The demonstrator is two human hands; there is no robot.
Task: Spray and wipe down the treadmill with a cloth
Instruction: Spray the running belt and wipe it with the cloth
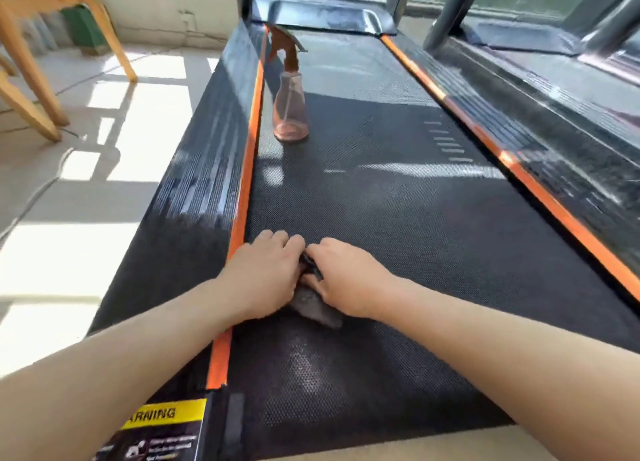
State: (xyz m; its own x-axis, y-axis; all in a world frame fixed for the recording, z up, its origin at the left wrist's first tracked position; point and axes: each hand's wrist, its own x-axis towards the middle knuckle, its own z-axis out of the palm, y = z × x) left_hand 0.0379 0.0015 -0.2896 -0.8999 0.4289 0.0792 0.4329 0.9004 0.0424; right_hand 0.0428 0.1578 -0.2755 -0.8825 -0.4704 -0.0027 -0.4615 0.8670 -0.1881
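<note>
So the cloth [318, 310] is a small dark grey rag, bunched up on the treadmill [415, 245] belt near the back end, right against the orange strip [247, 169] that runs along the left edge. Both hands are on it. The left hand [266, 270] has its fingers curled down over the 9 o'clock side of the wad, and the right hand [343, 277] is gripping the 3 o'clock side with the thumb tucked into a fold. Most of the rag is hidden under the palms, with only a bit poking out toward 6 o'clock.

Handling-wise, I'd guess it's super light and floppy with zero stiffness, so it'll just crumple wherever you push it. The belt looks like textured, grippy mesh, so a loose rag will probably drag and roll up instead of gliding. Best bet IMO is to fold it into a flat pad and press down with a flat palm, not pinch a corner. I can't tell if it's damp.

The spray bottle [290, 110] stands upright further up the belt, around 12 o'clock from the hands and well apart from them. It's a pinkish see-through plastic one with a trigger head, and it looks close to empty, so it's likely light and tippy. I'd grab it by the neck under the trigger.

Off at 10 o'clock there's a wooden chair [34, 62] on the sunlit floor [86, 200].
</note>
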